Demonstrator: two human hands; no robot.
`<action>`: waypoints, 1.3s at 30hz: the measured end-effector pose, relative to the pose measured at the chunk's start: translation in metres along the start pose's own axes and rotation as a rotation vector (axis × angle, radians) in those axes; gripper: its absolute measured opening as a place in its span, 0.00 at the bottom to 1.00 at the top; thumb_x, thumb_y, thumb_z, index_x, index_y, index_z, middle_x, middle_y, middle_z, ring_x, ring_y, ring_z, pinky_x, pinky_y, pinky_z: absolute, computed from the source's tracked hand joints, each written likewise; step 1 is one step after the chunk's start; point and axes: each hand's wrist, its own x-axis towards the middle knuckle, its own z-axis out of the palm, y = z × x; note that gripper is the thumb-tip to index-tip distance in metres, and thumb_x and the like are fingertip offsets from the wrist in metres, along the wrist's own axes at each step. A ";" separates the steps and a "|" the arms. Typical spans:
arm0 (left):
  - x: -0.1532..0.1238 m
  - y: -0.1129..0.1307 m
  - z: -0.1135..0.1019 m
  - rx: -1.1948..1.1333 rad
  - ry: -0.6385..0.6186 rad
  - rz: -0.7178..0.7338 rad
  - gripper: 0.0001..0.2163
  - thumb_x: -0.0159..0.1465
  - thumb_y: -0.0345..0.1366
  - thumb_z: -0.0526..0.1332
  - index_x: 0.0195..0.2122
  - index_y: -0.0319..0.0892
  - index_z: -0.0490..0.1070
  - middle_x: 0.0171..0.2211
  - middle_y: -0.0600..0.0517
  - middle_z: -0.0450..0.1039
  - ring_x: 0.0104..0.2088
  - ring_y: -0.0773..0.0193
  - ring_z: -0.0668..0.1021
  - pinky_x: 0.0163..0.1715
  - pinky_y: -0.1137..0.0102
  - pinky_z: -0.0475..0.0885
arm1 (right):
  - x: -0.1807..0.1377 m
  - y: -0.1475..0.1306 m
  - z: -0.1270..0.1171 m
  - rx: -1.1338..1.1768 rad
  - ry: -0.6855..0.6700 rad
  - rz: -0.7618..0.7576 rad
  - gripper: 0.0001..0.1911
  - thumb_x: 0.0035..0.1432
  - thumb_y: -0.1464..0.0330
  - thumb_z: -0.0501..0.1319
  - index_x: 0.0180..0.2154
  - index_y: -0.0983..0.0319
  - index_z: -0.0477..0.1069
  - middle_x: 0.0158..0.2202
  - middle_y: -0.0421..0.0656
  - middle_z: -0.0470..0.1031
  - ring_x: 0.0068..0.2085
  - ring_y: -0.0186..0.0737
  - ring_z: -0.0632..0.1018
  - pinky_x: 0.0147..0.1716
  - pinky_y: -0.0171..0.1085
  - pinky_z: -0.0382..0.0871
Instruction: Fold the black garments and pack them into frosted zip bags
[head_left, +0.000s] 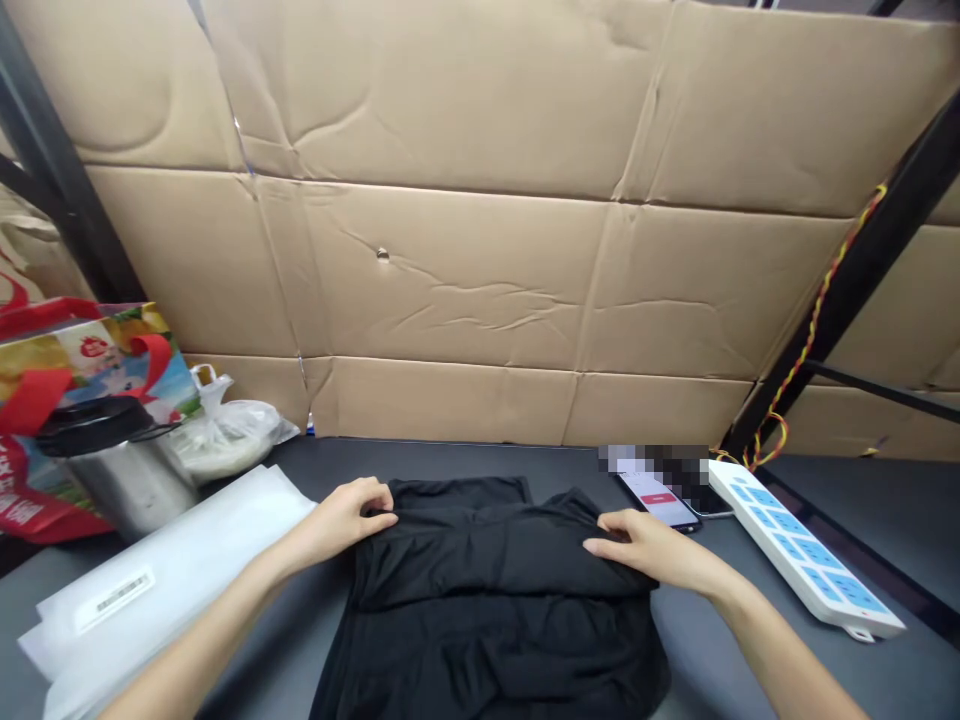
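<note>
A black garment (487,600) lies partly folded on the dark grey table (750,670) in front of me. My left hand (346,518) pinches the cloth at the upper left edge of the fold, fingers curled. At the upper right edge my right hand (646,550) grips the cloth, thumb and fingers closed on a fold. The two hands hold the same folded-over layer, about a garment's width apart.
A stack of white plastic bags (157,580) lies to the left. Behind it stand a steel flask (120,465), a colourful tote bag (67,370) and a knotted clear bag (225,435). A phone (660,498) and a white power strip (802,560) lie at the right. A cardboard wall (487,250) stands behind.
</note>
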 end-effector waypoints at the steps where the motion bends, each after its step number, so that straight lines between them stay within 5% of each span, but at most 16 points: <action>1: 0.001 0.002 -0.001 0.000 0.000 0.005 0.09 0.60 0.43 0.59 0.28 0.44 0.69 0.30 0.54 0.71 0.33 0.61 0.73 0.35 0.70 0.65 | 0.001 0.000 -0.004 0.028 0.011 -0.001 0.22 0.56 0.51 0.56 0.21 0.60 0.60 0.22 0.34 0.60 0.25 0.33 0.61 0.24 0.33 0.51; 6: 0.008 0.014 0.003 -0.032 0.019 0.027 0.10 0.62 0.43 0.57 0.30 0.44 0.69 0.31 0.55 0.72 0.34 0.61 0.74 0.35 0.70 0.66 | 0.010 0.005 -0.020 0.189 0.129 0.133 0.23 0.53 0.48 0.58 0.21 0.60 0.60 0.22 0.34 0.58 0.25 0.33 0.61 0.23 0.33 0.53; 12: 0.005 0.022 0.025 0.002 0.091 0.027 0.07 0.63 0.41 0.56 0.34 0.44 0.69 0.35 0.51 0.72 0.39 0.57 0.73 0.41 0.65 0.66 | 0.006 0.017 -0.007 0.271 0.096 0.327 0.25 0.49 0.44 0.57 0.22 0.61 0.65 0.18 0.36 0.61 0.23 0.35 0.68 0.19 0.32 0.61; 16: -0.008 0.022 0.031 -0.006 0.166 -0.006 0.09 0.65 0.43 0.54 0.40 0.46 0.69 0.39 0.50 0.72 0.43 0.55 0.71 0.46 0.61 0.65 | 0.002 0.022 -0.012 0.237 0.200 0.363 0.24 0.50 0.46 0.57 0.22 0.61 0.68 0.18 0.38 0.65 0.23 0.36 0.70 0.20 0.33 0.64; 21: -0.009 0.017 0.036 -0.041 0.171 -0.075 0.07 0.62 0.42 0.57 0.35 0.45 0.69 0.33 0.52 0.71 0.36 0.57 0.72 0.39 0.64 0.67 | 0.012 -0.032 -0.019 -0.001 0.498 0.347 0.11 0.54 0.58 0.60 0.30 0.60 0.70 0.30 0.44 0.74 0.36 0.45 0.75 0.31 0.36 0.64; 23: -0.008 0.014 0.038 -0.045 0.177 -0.076 0.07 0.62 0.42 0.57 0.34 0.45 0.68 0.32 0.53 0.70 0.34 0.58 0.72 0.38 0.65 0.67 | 0.019 -0.072 -0.004 -0.346 0.664 0.208 0.06 0.60 0.65 0.57 0.33 0.59 0.69 0.33 0.44 0.74 0.35 0.45 0.76 0.32 0.37 0.64; 27: -0.007 0.011 0.039 -0.058 0.179 -0.078 0.07 0.62 0.42 0.56 0.34 0.46 0.69 0.30 0.54 0.69 0.32 0.60 0.72 0.35 0.67 0.66 | 0.038 -0.136 0.052 -0.632 0.529 -0.057 0.05 0.62 0.74 0.54 0.35 0.63 0.68 0.33 0.47 0.74 0.34 0.45 0.76 0.27 0.36 0.65; 31: -0.010 0.013 0.039 -0.072 0.182 -0.077 0.08 0.62 0.43 0.56 0.35 0.45 0.69 0.31 0.54 0.70 0.32 0.60 0.72 0.34 0.68 0.66 | 0.050 -0.149 0.094 -0.631 0.432 -0.135 0.05 0.57 0.77 0.59 0.34 0.63 0.70 0.32 0.46 0.76 0.33 0.44 0.77 0.26 0.35 0.66; 33: -0.011 0.014 0.038 -0.083 0.186 -0.078 0.09 0.62 0.44 0.56 0.35 0.45 0.70 0.31 0.54 0.70 0.32 0.60 0.72 0.34 0.68 0.66 | 0.046 -0.144 0.094 -0.613 0.399 -0.160 0.00 0.58 0.73 0.61 0.33 0.63 0.70 0.31 0.46 0.76 0.33 0.44 0.78 0.28 0.35 0.68; 36: -0.010 0.012 0.037 -0.106 0.185 -0.079 0.11 0.63 0.45 0.55 0.35 0.45 0.71 0.32 0.54 0.71 0.30 0.62 0.72 0.32 0.69 0.66 | 0.031 -0.130 0.070 -0.415 0.439 -0.186 0.10 0.64 0.62 0.55 0.35 0.59 0.70 0.33 0.42 0.76 0.36 0.39 0.77 0.35 0.33 0.68; 39: -0.009 0.009 0.036 -0.128 0.179 -0.082 0.11 0.63 0.45 0.54 0.33 0.45 0.71 0.30 0.55 0.71 0.28 0.63 0.72 0.31 0.70 0.65 | 0.020 -0.106 0.046 -0.250 0.539 0.066 0.17 0.65 0.54 0.50 0.36 0.58 0.68 0.32 0.42 0.75 0.35 0.42 0.77 0.32 0.35 0.65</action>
